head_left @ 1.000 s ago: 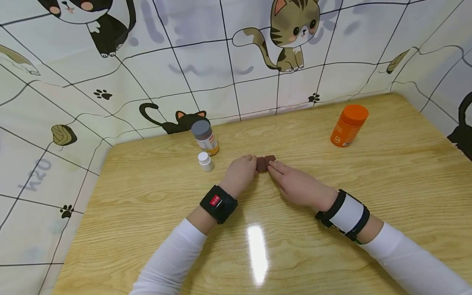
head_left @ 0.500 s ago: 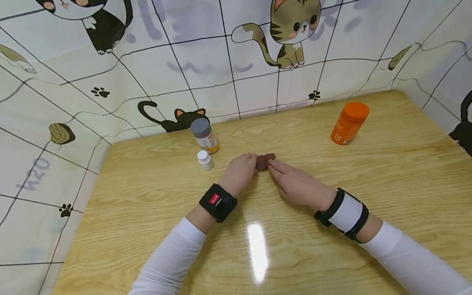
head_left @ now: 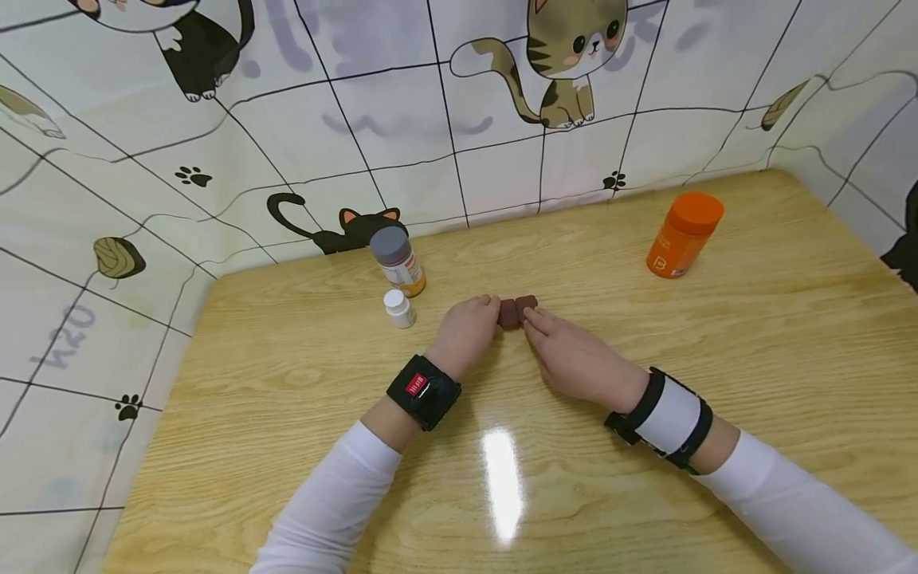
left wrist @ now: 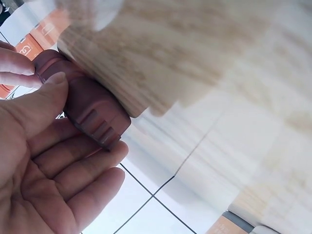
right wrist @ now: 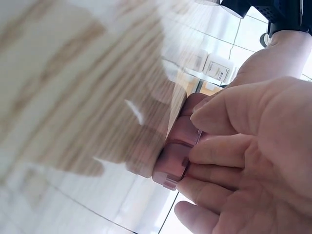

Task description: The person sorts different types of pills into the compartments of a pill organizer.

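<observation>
A small reddish-brown plastic case (head_left: pixel 517 312) with rounded, ridged sections lies on the wooden table between both hands. My left hand (head_left: pixel 466 335) holds its left end; in the left wrist view the thumb (left wrist: pixel 54 90) lies against one side and the fingers reach round the end. From the right, my right hand (head_left: pixel 584 359) grips the case near its front edge. The right wrist view has that thumb (right wrist: pixel 219 114) on one section of the case (right wrist: pixel 173 158) and fingertips beside small tabs on another. Part of the case is hidden behind the fingers.
Behind the left hand stand a small white bottle (head_left: pixel 398 309) and a grey-capped bottle (head_left: pixel 398 261) with a label. An orange jar (head_left: pixel 684 235) is at the back right of the table (head_left: pixel 287 383). A cat-print wall covering rises along the back and sides.
The view has tipped slightly, so the table and the things on it sit a little higher in the picture. Both hands keep nearly the same hold on the case.
</observation>
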Demonstrator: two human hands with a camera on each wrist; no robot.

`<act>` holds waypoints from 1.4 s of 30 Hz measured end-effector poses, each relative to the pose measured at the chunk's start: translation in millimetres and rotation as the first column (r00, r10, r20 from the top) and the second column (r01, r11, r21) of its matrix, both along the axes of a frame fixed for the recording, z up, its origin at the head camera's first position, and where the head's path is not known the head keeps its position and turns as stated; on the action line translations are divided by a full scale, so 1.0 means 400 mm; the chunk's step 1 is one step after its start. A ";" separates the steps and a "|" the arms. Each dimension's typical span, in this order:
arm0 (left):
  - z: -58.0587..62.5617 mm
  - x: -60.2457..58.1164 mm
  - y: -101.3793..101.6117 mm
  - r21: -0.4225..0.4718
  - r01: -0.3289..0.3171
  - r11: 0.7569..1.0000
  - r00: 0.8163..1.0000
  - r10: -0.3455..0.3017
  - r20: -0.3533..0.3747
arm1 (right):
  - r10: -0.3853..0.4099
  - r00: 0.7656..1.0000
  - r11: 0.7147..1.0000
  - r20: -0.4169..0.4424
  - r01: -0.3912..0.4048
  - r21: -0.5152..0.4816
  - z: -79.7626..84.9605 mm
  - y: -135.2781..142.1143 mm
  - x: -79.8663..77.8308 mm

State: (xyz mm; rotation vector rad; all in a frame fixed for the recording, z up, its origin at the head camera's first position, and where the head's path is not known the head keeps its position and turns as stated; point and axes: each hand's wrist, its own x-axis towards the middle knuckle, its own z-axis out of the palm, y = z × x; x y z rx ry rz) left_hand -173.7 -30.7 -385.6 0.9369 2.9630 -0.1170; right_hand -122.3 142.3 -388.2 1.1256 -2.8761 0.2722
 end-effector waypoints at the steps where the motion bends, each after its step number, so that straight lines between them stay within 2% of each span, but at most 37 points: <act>1: -0.001 0.000 -0.001 0.005 0.000 1.000 1.000 0.000 0.003 | 0.002 1.000 1.000 -0.001 -0.002 0.000 0.000 0.000 0.001; 8: -0.004 -0.002 -0.008 0.022 -0.004 1.000 1.000 0.003 0.027 | 0.004 1.000 1.000 -0.002 -0.004 0.006 -0.004 -0.003 0.000; 13: -0.002 -0.007 -0.015 0.079 -0.004 0.997 0.998 -0.001 0.059 | 0.017 1.000 0.999 0.020 -0.016 -0.031 -0.004 0.000 -0.011; 16: -0.001 -0.010 -0.020 0.123 -0.005 0.992 0.997 -0.004 0.071 | 0.030 0.999 0.998 0.020 -0.029 -0.064 0.011 -0.004 -0.034; 20: 0.003 -0.010 -0.024 0.159 -0.010 0.987 0.997 -0.004 0.083 | 0.008 0.999 0.996 0.035 -0.005 -0.084 0.028 -0.026 -0.081; 24: 0.006 -0.010 -0.025 0.191 -0.022 0.981 0.994 0.001 0.106 | 0.003 0.996 0.997 0.085 0.004 -0.080 0.021 -0.050 -0.122; 27: 0.006 -0.014 -0.027 0.233 -0.035 0.972 0.990 0.001 0.144 | 0.014 0.996 0.997 0.086 -0.007 -0.075 0.016 -0.059 -0.139; 31: -0.004 -0.027 -0.042 0.293 -0.052 0.955 0.980 -0.008 0.200 | 0.015 0.998 0.997 0.053 -0.011 -0.076 0.012 -0.064 -0.148; 36: -0.020 -0.045 -0.072 0.344 -0.085 0.935 0.965 -0.009 0.261 | 0.014 0.998 0.997 0.056 -0.009 -0.078 0.009 -0.064 -0.153; 42: -0.020 -0.053 -0.087 0.353 -0.089 0.931 0.962 -0.011 0.271 | 0.023 0.997 0.994 0.074 -0.015 -0.112 0.006 -0.056 -0.157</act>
